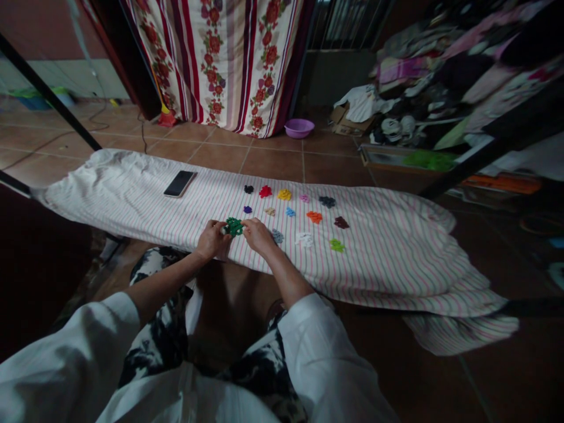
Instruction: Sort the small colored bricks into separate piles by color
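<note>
A cluster of small dark green pieces (234, 226) sits near the front edge of the striped cloth (388, 258), between my two hands. My left hand (213, 238) is curled closed, its fingertips at the left side of the green pieces. From the other side my right hand (259, 235) pinches at their right edge. Whether the cluster is lifted or lies on the cloth I cannot tell. Close by my right hand is a grey-blue heap (277, 236), partly hidden. Further right lie a white heap (304, 239) and a lime green heap (337, 245).
More heaps lie behind, among them red (265, 191), yellow (284, 194), orange (314, 217) and brown (341, 222). A phone (180, 183) rests on the left. Beyond the cloth are a purple basin (299, 128), a floral curtain (214, 64) and piled clothes (409, 70).
</note>
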`<action>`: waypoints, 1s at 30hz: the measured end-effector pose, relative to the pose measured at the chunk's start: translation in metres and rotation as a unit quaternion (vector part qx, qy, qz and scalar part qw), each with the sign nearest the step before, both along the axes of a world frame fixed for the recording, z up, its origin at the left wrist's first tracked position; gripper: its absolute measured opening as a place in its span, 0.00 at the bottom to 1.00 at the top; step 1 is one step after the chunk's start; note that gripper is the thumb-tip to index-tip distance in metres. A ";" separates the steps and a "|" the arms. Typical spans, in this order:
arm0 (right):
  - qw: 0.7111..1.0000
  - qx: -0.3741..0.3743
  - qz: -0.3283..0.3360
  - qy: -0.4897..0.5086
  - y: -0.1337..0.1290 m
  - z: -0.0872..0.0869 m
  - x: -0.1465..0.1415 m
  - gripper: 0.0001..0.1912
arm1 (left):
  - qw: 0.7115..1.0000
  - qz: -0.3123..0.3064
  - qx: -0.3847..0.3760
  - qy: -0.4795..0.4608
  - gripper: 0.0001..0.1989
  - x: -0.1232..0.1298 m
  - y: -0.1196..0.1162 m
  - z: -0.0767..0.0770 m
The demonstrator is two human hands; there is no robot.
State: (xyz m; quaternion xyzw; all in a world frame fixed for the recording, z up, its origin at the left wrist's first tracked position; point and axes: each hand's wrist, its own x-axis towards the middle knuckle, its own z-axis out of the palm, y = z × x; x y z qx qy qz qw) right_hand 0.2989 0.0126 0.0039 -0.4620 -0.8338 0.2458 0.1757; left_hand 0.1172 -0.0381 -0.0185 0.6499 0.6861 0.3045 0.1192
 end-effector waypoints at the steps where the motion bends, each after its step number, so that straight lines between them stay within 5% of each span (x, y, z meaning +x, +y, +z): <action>1: 1.000 -0.002 -0.002 -0.001 -0.001 0.000 0.000 0.20 | 1.000 -0.002 -0.008 0.002 0.18 0.001 -0.002 -0.001; 9: 1.000 -0.001 0.004 0.028 0.002 -0.002 -0.002 0.18 | 0.999 -0.030 0.001 -0.011 0.16 0.010 0.004 -0.004; 18: 0.999 0.024 0.027 0.011 0.006 -0.009 0.001 0.20 | 0.994 -0.053 0.046 0.089 0.13 -0.001 0.004 -0.010; 30: 0.999 0.011 0.017 -0.042 0.002 0.000 0.001 0.20 | 0.994 -0.068 0.050 0.069 0.14 0.000 0.006 -0.020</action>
